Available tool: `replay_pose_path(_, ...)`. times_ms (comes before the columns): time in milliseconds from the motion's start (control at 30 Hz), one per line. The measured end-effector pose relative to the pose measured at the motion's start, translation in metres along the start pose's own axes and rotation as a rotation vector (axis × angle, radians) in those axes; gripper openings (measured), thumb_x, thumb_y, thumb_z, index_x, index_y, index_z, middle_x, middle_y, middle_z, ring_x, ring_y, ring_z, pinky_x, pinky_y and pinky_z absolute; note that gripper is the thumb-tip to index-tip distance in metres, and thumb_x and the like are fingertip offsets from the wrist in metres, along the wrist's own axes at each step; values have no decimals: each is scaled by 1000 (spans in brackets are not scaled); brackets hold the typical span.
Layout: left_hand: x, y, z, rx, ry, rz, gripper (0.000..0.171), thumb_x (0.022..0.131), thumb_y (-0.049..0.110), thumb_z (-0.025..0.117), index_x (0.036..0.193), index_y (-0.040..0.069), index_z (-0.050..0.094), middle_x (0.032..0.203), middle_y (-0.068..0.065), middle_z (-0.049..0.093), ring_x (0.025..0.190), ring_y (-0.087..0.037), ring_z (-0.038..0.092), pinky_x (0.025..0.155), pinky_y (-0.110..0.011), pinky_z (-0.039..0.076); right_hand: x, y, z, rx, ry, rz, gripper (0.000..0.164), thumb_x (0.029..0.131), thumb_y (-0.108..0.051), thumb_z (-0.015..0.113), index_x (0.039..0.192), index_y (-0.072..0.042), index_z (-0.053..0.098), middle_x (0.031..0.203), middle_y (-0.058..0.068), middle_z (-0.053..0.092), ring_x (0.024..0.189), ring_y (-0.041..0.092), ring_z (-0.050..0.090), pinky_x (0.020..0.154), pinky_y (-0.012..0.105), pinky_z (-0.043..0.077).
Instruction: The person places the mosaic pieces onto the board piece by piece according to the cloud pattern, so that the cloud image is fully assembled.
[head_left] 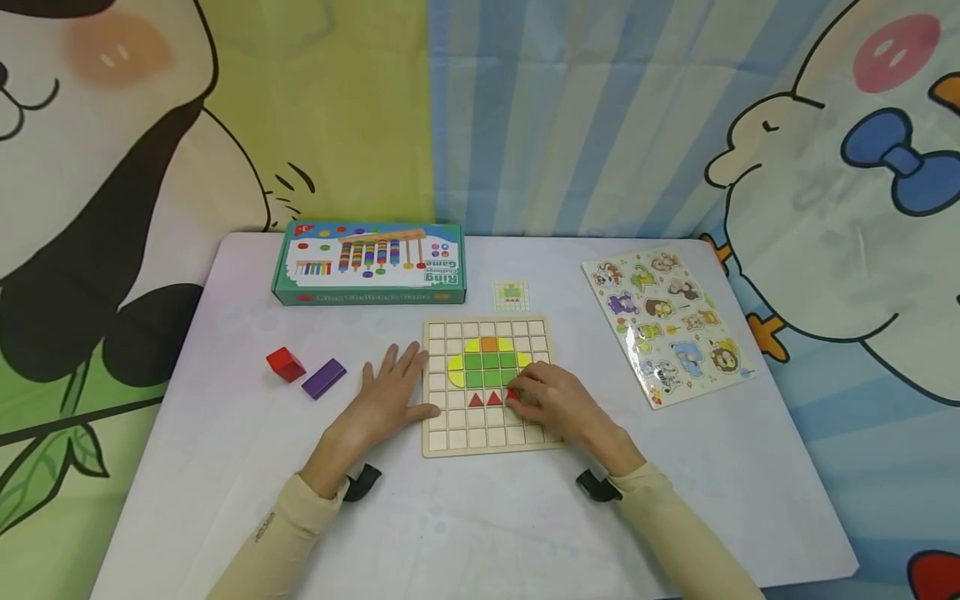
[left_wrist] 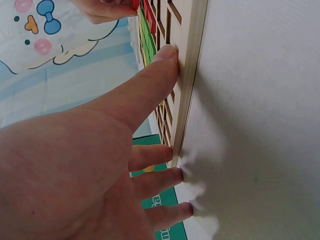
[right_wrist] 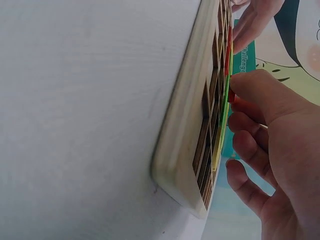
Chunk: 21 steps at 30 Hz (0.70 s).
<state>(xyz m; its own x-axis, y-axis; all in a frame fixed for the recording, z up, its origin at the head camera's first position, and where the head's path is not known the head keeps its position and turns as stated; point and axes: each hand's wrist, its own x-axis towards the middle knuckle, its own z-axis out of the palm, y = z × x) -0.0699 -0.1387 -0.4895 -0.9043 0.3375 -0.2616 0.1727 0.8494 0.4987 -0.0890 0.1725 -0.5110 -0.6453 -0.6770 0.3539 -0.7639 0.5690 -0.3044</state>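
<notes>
A wooden grid board lies on the table, bearing green squares, yellow curved pieces, an orange square and red triangles. Over the board's right part, my right hand pinches a red triangle between thumb and fingers, at the right end of the red row. At the board's left edge my left hand lies with its fingers spread. Its thumb touches the board's frame, as the left wrist view shows, and the other fingertips rest by the edge.
A small pattern card lies behind the board. The green game box stands at the back left. A red block and a purple block lie left of the left hand. An animal sticker sheet is at the right.
</notes>
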Motion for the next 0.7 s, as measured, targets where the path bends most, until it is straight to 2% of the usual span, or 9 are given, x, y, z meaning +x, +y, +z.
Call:
replay_pose_path(467,-1,0,1,6,3,-7,100,87,46,78,162,7,23,170,-18,15,156,-47,5,113,-81,6,-4,0,2,11,-17,-2,20,85,-21,83,100,-9,79,96,-1,70,87,12,65,75,27,56)
replay_pose_path(700,0,0,2,-8,1,-5,100,87,46,78,162,7,22,170,-18,14,156,-47,4,113,-80,5,-5,0,-3,33,3,22,22,84,-22,84,101,-9,79,96,0,70,87,12,65,76,28,56)
